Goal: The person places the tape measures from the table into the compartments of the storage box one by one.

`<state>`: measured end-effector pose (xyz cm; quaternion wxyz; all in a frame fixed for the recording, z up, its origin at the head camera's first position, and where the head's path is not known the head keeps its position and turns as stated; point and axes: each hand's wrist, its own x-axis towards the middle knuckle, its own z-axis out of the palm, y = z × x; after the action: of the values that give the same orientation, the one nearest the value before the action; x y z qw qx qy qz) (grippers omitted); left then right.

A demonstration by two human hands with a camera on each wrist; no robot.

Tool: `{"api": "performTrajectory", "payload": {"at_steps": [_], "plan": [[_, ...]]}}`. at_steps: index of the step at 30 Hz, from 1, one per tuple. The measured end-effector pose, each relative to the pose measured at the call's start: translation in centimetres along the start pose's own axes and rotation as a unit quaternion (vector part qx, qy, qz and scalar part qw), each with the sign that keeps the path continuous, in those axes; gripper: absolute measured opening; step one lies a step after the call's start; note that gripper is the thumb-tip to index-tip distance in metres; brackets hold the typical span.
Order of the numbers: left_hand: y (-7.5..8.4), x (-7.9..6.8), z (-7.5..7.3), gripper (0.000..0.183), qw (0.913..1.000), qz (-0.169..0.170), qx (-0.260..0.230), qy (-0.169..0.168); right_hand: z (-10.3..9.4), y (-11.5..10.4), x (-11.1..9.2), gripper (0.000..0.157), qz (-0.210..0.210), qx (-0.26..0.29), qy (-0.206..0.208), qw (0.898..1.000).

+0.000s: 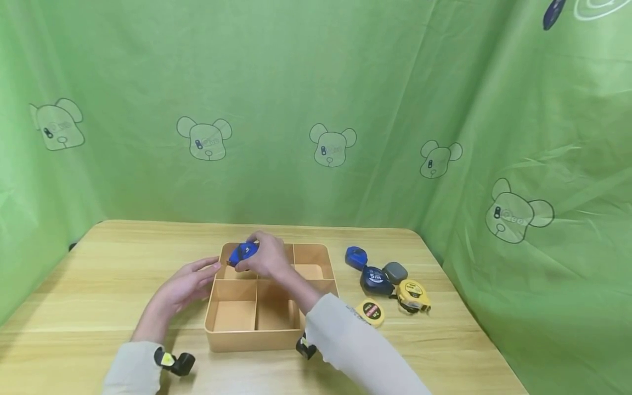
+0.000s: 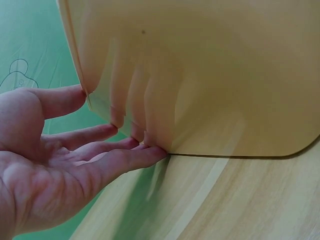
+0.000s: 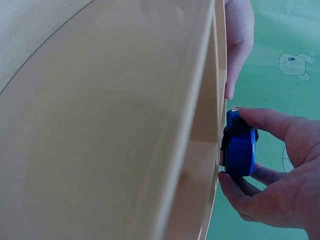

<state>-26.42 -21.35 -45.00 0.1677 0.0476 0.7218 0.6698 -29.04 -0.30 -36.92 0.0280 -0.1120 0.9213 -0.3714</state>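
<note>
A blue tape measure [image 1: 243, 253] with a black strap is pinched between the thumb and fingers of my right hand [image 1: 268, 256], over the far left compartment of an orange-tan divided box [image 1: 257, 341]. In the right wrist view the tape measure [image 3: 241, 150] shows beside the box rim, thumb at one end and fingers at the other. My left hand [image 1: 187, 282] touches the box's left side with its fingertips. Seen from the left wrist, the extended fingers of that hand [image 2: 70, 150] rest against the glossy outer wall [image 2: 215, 90], thumb near the rim.
Right of the box lie another blue tape measure [image 1: 356, 257], a dark blue one [image 1: 377, 281], a grey rounded one [image 1: 395, 272] and two yellow ones [image 1: 413, 296], the nearer [image 1: 371, 312] partly behind my right sleeve. A green curtain [image 1: 276, 109] surrounds the wooden table [image 1: 148, 241].
</note>
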Motion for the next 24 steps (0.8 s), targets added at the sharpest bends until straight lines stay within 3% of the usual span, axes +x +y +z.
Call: {"api": "performTrajectory", "payload": {"at_steps": [24], "plan": [[0.1, 0.0, 0.0, 0.077, 1.0000, 0.001, -0.001, -0.001, 1.2, 0.1, 0.2, 0.064, -0.006, -0.019, 0.002, 1.000]]}}
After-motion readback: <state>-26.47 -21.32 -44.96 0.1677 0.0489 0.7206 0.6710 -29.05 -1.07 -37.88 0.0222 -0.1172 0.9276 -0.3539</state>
